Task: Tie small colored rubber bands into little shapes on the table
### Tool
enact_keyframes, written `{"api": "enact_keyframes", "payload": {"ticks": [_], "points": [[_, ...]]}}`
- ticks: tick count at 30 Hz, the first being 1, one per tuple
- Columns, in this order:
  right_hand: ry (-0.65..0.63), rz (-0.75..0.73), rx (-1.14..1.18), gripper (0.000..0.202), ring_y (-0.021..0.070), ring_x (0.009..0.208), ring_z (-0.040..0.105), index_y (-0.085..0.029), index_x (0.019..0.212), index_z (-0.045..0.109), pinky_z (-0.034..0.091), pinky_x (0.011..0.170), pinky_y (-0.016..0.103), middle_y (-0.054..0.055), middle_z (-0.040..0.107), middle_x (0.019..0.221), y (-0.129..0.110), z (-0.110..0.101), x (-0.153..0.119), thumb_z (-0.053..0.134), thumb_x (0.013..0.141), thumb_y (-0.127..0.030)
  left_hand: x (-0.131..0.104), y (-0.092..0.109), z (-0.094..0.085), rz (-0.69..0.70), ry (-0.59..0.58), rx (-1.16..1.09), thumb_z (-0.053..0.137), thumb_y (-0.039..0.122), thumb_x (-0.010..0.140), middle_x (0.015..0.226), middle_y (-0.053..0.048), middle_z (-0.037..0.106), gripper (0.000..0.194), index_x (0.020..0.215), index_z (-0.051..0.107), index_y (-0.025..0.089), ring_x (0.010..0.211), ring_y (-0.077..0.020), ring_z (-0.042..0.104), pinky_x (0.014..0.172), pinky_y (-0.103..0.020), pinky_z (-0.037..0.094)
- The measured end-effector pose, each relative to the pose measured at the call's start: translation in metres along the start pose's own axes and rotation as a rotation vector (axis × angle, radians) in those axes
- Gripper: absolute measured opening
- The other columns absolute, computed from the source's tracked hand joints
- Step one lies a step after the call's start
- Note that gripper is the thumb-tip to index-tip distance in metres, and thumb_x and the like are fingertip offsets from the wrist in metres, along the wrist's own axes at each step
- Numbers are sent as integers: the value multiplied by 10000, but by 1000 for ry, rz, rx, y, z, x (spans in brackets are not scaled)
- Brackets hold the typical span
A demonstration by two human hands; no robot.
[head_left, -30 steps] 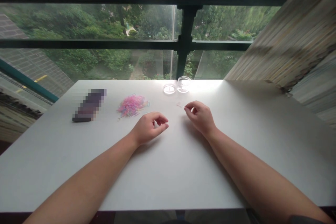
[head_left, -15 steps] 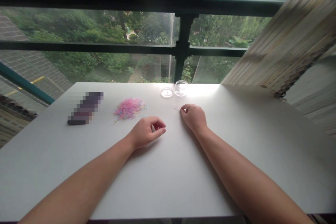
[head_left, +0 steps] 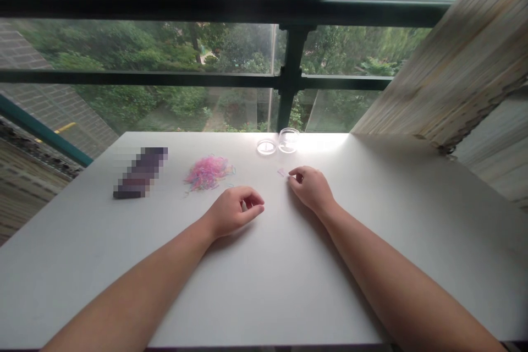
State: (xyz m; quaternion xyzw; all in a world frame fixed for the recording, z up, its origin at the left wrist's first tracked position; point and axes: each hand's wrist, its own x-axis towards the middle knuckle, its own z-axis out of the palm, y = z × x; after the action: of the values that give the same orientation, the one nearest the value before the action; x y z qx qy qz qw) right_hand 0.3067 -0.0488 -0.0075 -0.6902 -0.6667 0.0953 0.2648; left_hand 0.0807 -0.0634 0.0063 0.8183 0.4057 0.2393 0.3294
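Note:
A pile of small pink and multicoloured rubber bands (head_left: pixel 208 172) lies on the white table (head_left: pixel 264 286), left of centre. My left hand (head_left: pixel 233 212) rests in front of the pile, fingers curled and thumb and index tips close together. Anything between those tips is too small to make out. To the right, my right hand (head_left: pixel 312 188) is curled on the table with a slight gap between thumb and index tips. Just left of its fingertips lie a few loose pinkish bands (head_left: pixel 281 172), apart from the pile. Behind them stand a clear round container (head_left: pixel 289 141) and a clear round lid (head_left: pixel 267 147).
A dark oblong object (head_left: pixel 142 172), blurred by pixels, lies at the table's left. Beyond the far edge is a window with green bars (head_left: pixel 291 82). A striped curtain (head_left: pixel 429 60) hangs at the right.
My right fingertips have parted slightly and drawn back right from the loose bands, which now lie on the table. My left thumb and index tips have come closer together. The view has shifted slightly.

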Motion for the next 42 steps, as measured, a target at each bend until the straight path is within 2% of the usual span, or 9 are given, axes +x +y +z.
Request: {"api": "enact_keyframes", "payload": {"ticks": [4,11,15,25,31,36,42], "points": [[-65,-45,-49,209,134,678,547,-206,830,685,375,649,249,15,640,773,-7,-3,-7,498,783,-285,0,0,-1,6,-8,4,562,303,774,746,-11,636,155,808,644,176,613,-95,530,567,-203,424],[-169,-113,-211,380,186,827,587,-228,1140,575,379,664,273,50,656,978,-16,-5,-20,460,822,-403,1,1,-2,15,-40,13,557,285,780,756,-12,638,144,810,644,174,629,-96,533,588,-208,424],[-223,-117,-281,440,215,901,593,-224,1220,503,393,704,288,80,643,1051,-20,-6,-22,420,841,-434,1,2,-2,17,-50,20,556,281,783,745,-4,630,138,806,642,176,622,-90,522,590,-206,415],[-267,-47,-347,504,254,812,622,-160,1203,458,399,639,316,108,665,900,-27,-7,-26,391,829,-490,-1,2,-3,1,-85,30,545,295,790,740,-2,628,151,818,642,183,621,-95,521,586,-212,405],[-293,-42,-398,628,275,834,629,-153,1350,331,414,642,324,124,671,902,-32,-4,-17,362,836,-512,0,2,-3,14,-87,46,532,287,789,748,-13,637,157,818,643,180,635,-107,535,604,-222,414],[-299,-58,-404,645,279,858,630,-180,1395,274,417,662,331,128,674,937,-33,-4,-15,358,846,-507,0,2,-4,19,-80,44,521,289,791,743,-18,639,166,810,644,179,630,-112,536,607,-231,418],[-273,-70,-384,609,249,833,631,-187,1362,328,386,634,298,106,680,911,-29,-6,-19,401,840,-493,-1,2,-3,20,-85,65,518,292,797,738,-12,633,161,810,635,183,617,-108,529,594,-229,417]]}}
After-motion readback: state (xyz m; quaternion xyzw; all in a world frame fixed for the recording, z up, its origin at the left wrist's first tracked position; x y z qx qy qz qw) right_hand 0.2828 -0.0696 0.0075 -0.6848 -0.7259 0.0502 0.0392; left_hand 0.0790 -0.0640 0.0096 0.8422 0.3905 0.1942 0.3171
